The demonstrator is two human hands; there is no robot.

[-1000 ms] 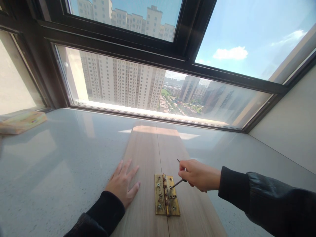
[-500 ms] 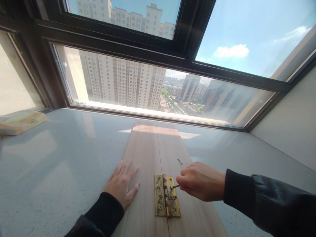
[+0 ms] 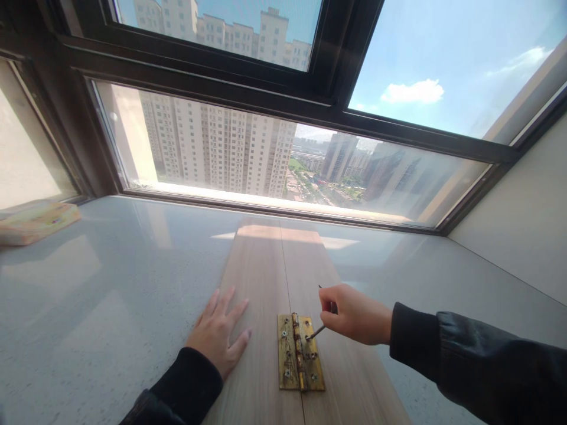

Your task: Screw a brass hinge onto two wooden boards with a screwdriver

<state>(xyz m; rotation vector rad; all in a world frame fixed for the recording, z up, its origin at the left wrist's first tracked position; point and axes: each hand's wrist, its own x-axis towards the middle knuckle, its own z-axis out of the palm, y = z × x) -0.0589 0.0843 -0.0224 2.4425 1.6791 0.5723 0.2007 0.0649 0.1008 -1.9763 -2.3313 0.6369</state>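
Observation:
A worn brass hinge point(image 3: 301, 352) lies open across the seam between two pale wooden boards point(image 3: 261, 265). Several screw heads show in its leaves. My left hand point(image 3: 220, 333) rests on the left board with its fingers spread, holding nothing. To the right of the hinge, my right hand point(image 3: 349, 313) is closed round a thin metal tool point(image 3: 318, 332), whose tip touches the hinge's right leaf near an upper hole. Most of the tool's upper part is hidden in the fingers. A loose screw point(image 3: 320, 287) shows only slightly beside my right hand.
Under the boards is a speckled white surface point(image 3: 110, 295). A light block point(image 3: 39, 221) lies at the far left. Dark window frames point(image 3: 266, 209) run along the back, and a white wall point(image 3: 509, 218) rises at the right.
My right hand has lifted slightly and tilted the tool more steeply, so more of its shaft shows. The hand now covers most of the loose screw. My left hand has stayed in place.

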